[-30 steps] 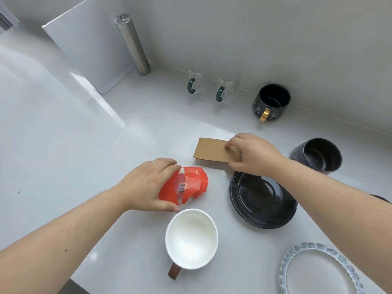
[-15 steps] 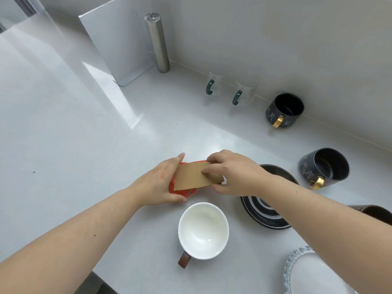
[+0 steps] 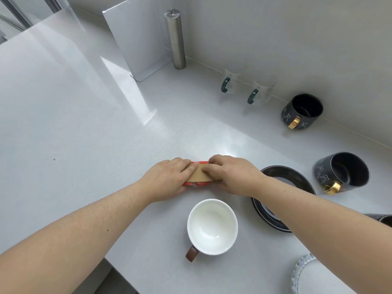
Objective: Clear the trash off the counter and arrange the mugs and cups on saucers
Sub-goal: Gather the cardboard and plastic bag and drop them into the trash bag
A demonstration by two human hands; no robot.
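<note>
A brown card piece (image 3: 198, 175) lies on top of a crumpled red wrapper (image 3: 196, 183) in the middle of the counter. My left hand (image 3: 169, 178) grips the left side of both, and my right hand (image 3: 231, 174) presses on the card from the right. A white cup with a brown handle (image 3: 212, 227) stands just in front of them. A black saucer (image 3: 292, 177) lies to the right, partly under my right forearm. Two black mugs with gold handles (image 3: 302, 111) (image 3: 343, 171) and two glass mugs with green handles (image 3: 231, 84) (image 3: 262, 92) stand toward the back wall.
A steel cylinder (image 3: 175, 39) and a white board (image 3: 135, 37) stand at the back. A clear glass saucer (image 3: 303, 270) shows at the lower right, and a dark cup's rim (image 3: 381, 219) at the right edge. The counter's front edge (image 3: 110, 259) runs below my left arm.
My right hand carried the card piece leftward onto the red wrapper. Both hands have closed in over the two pieces, which now sit flatter on the counter.
</note>
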